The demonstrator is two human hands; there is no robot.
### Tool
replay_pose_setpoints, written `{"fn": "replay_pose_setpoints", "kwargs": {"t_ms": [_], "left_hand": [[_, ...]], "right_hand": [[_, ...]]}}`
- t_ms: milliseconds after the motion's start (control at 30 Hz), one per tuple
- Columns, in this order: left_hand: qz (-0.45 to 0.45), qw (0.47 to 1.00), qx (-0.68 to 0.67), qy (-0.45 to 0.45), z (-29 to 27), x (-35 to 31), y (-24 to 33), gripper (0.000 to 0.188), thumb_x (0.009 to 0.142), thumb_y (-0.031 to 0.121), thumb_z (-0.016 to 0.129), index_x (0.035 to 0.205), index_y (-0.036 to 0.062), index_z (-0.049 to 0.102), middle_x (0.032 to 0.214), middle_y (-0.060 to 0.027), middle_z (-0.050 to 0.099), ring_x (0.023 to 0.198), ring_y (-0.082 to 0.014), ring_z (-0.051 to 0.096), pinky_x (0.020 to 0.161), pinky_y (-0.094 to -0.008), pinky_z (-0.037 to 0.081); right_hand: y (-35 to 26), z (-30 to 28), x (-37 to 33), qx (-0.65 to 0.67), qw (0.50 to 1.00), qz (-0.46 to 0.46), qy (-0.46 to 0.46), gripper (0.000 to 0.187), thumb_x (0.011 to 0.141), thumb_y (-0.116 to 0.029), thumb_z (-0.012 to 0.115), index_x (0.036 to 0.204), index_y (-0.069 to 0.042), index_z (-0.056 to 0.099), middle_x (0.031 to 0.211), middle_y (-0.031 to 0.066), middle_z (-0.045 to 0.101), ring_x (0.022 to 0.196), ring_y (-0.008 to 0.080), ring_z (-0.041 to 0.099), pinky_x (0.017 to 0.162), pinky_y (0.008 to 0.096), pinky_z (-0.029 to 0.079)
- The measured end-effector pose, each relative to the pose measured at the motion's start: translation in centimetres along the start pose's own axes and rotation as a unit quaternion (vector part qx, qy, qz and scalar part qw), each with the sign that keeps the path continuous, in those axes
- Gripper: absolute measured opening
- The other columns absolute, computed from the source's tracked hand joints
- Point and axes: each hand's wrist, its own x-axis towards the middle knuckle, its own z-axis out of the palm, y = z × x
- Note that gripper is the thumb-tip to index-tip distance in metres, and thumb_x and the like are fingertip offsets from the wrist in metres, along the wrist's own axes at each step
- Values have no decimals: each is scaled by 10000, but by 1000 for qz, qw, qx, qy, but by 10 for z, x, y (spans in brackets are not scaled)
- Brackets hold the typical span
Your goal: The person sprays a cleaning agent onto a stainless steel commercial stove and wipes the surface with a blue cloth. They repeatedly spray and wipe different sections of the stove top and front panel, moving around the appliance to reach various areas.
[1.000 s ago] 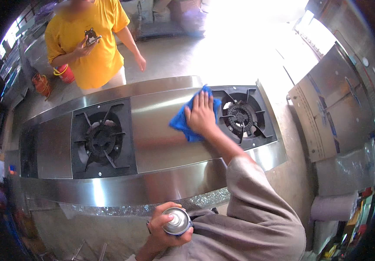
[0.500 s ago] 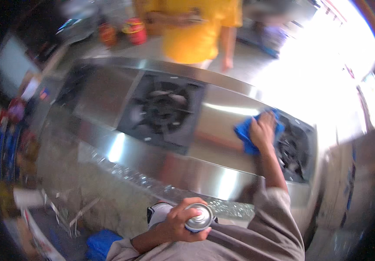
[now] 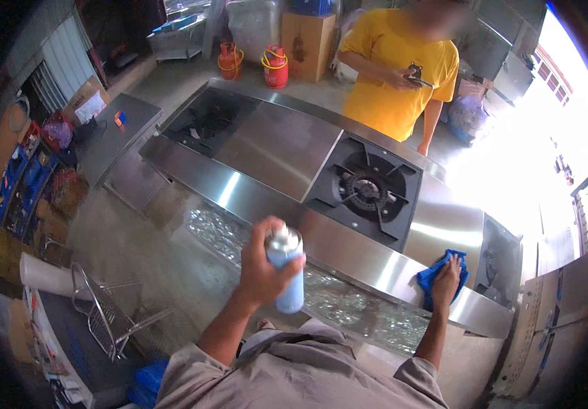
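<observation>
A light blue aerosol spray can (image 3: 290,283) is upright in my left hand (image 3: 258,268), my fingers wrapped round it near the silver top. It is held in front of the near edge of a long stainless steel stove (image 3: 284,146). My right hand (image 3: 448,283) presses a crumpled blue cloth (image 3: 432,276) onto the steel near the stove's front right. To the left of the cloth is a black gas burner (image 3: 364,191) with a cast pan support. A second burner (image 3: 497,262) lies right of the cloth, and a third (image 3: 209,121) at the far left end.
Across the stove stands a person in a yellow shirt (image 3: 396,75), holding a small dark object. Two red gas cylinders (image 3: 275,67) stand on the floor behind. A metal wire rack (image 3: 106,310) is at the lower left, and a grey table (image 3: 113,136) at the left.
My left hand has raised the spray can forward and left. My right hand has drawn the blue cloth nearer to the stove's front edge. The view has swung leftward and up.
</observation>
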Motion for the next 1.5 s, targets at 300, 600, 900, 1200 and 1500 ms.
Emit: {"fn": "replay_pose_setpoints", "kwargs": {"t_ms": [300, 600, 900, 1200, 1500], "left_hand": [[-62, 998, 10, 18, -75, 95, -65, 546, 803, 177, 808, 1254, 68, 519, 1001, -111, 698, 899, -219, 709, 832, -367, 569], [-72, 995, 57, 29, -160, 143, -138, 534, 827, 179, 766, 1260, 71, 473, 921, -85, 687, 804, -178, 692, 749, -343, 565], [-71, 988, -12, -136, -154, 177, -163, 563, 824, 209, 802, 1270, 76, 486, 938, -107, 676, 825, -215, 703, 741, -378, 576], [-15, 946, -72, -315, -111, 228, -158, 572, 800, 184, 796, 1268, 128, 472, 922, -138, 710, 860, -269, 738, 782, -405, 584], [18, 982, -62, -179, -138, 304, -175, 509, 800, 184, 791, 1221, 113, 516, 865, -101, 715, 785, -244, 740, 728, -398, 595]], "right_hand": [[-11, 28, 2, -78, 993, 76, 52, 457, 1117, -234, 373, 1425, 54, 551, 1528, 247, 499, 1485, 408, 381, 1237, 501, 273], [-13, 40, -1, -64, 981, 157, 96, 474, 1124, -292, 393, 1409, 45, 566, 1491, 237, 540, 1450, 393, 438, 1214, 453, 326], [-56, -9, -35, 62, 952, 199, 223, 510, 1128, -372, 396, 1364, 27, 612, 1205, 225, 709, 1036, 345, 694, 951, 417, 524], [-249, -56, -65, 234, 908, 174, 301, 475, 1139, -400, 396, 1124, -17, 677, 924, 41, 681, 808, 131, 637, 723, 311, 542], [-355, -74, -116, 235, 897, 202, 315, 495, 1145, -386, 366, 1183, -3, 678, 950, 106, 733, 721, 148, 690, 653, 313, 593]]}}
